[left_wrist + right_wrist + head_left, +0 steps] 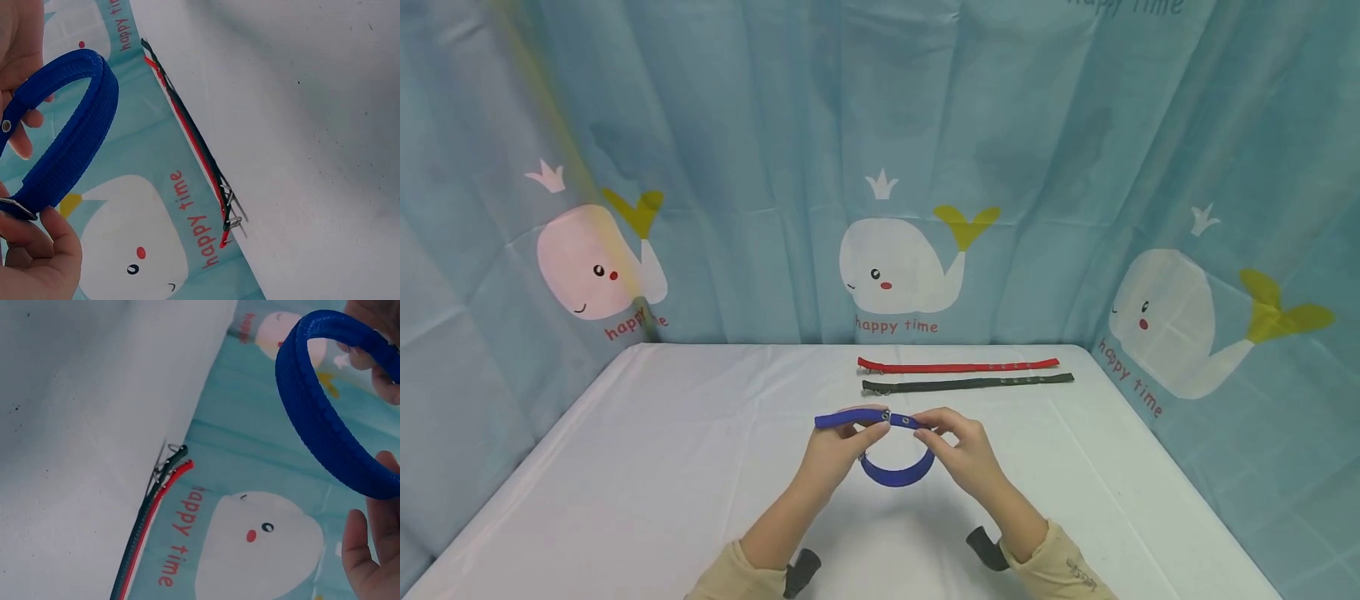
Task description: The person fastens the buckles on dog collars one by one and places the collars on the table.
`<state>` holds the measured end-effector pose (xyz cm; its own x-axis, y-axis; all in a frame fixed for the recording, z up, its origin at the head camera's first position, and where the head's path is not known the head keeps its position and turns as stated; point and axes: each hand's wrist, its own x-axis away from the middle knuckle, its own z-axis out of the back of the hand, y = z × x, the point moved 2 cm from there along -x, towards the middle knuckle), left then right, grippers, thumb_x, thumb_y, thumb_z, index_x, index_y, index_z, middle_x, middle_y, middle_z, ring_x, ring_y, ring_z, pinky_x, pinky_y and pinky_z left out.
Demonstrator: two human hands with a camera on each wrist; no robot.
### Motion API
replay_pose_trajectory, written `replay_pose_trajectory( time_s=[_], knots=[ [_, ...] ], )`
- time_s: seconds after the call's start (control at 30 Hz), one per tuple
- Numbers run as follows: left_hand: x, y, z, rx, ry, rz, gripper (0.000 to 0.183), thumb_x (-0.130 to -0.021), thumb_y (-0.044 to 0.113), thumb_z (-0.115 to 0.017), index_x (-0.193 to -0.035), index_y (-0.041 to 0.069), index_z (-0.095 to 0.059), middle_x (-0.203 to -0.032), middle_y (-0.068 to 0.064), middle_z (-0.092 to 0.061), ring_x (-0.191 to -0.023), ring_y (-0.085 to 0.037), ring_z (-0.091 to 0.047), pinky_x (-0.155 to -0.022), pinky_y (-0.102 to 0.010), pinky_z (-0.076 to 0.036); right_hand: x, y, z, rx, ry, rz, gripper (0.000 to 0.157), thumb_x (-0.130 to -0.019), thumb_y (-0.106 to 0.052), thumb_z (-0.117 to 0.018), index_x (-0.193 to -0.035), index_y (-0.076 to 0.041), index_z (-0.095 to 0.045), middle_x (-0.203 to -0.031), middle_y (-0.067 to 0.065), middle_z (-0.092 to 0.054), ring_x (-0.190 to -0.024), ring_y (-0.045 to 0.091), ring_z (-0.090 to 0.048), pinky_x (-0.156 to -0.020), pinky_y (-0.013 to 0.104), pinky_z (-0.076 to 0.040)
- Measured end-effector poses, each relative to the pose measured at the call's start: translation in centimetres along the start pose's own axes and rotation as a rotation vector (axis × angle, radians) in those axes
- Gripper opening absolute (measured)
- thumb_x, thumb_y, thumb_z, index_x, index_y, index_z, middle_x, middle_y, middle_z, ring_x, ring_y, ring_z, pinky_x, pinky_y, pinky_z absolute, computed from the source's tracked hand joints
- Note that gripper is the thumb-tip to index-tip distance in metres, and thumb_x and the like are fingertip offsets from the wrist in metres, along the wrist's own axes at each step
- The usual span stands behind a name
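A blue collar [897, 477] is held up in a loop over the table, its padded band hanging below both hands. My left hand [835, 457] pinches it beside the metal buckle [17, 209], with the strap's free end [829, 421] sticking out to the left. My right hand [964, 450] pinches the strap between thumb and fingers, just right of a metal eyelet [906, 421]. In the right wrist view the looped band [312, 403] spans between the two hands.
A red collar [958, 367] and a dark collar [970, 384] lie straight, side by side, toward the table's back edge, buckles to the left. The white table [625, 467] is bordered by a blue whale-print curtain [760, 275]. Black devices [987, 548] sit at both wrists.
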<state>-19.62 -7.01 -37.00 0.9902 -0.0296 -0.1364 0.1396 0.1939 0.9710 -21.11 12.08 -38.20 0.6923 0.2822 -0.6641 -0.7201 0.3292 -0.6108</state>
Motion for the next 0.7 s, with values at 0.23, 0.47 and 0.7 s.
replay_pose_trajectory(
  time_s=[0.23,0.47,0.7],
  knots=[
    [-0.24,-0.12,-0.05,0.001,-0.003,-0.016,0.030,-0.087,0.024,-0.075,-0.111,0.008,-0.072,-0.090,-0.005,-0.068,-0.073,-0.019,-0.046,-0.063,-0.031,-0.040,-0.13,-0.17,-0.32,-0.013,0.002,-0.003,0.012,-0.086,0.005,-0.068,-0.097,0.001,-0.069,-0.088,0.008,-0.072,-0.076,0.015,-0.062,-0.069,0.026,-0.052],
    [0.14,0.06,-0.21,-0.025,-0.015,-0.026,0.030,-0.087,0.025,-0.073,-0.111,0.007,-0.072,-0.094,-0.007,-0.068,-0.075,-0.019,-0.048,-0.063,-0.031,-0.042,-0.10,-0.14,-0.54,-0.014,-0.030,0.007,0.013,-0.088,0.003,-0.067,-0.100,0.001,-0.069,-0.092,0.008,-0.072,-0.080,0.015,-0.062,-0.070,0.027,-0.052],
    [-0.05,-0.18,-0.25,-0.096,-0.046,-0.076,0.025,-0.089,0.024,-0.071,-0.107,0.006,-0.072,-0.087,-0.003,-0.066,-0.077,-0.020,-0.049,-0.063,-0.030,-0.043,-0.48,-0.26,0.12,0.034,0.004,0.025,0.021,-0.089,0.003,-0.065,-0.108,-0.002,-0.069,-0.108,0.009,-0.070,-0.098,0.025,-0.063,-0.078,0.034,-0.052]
  ],
)
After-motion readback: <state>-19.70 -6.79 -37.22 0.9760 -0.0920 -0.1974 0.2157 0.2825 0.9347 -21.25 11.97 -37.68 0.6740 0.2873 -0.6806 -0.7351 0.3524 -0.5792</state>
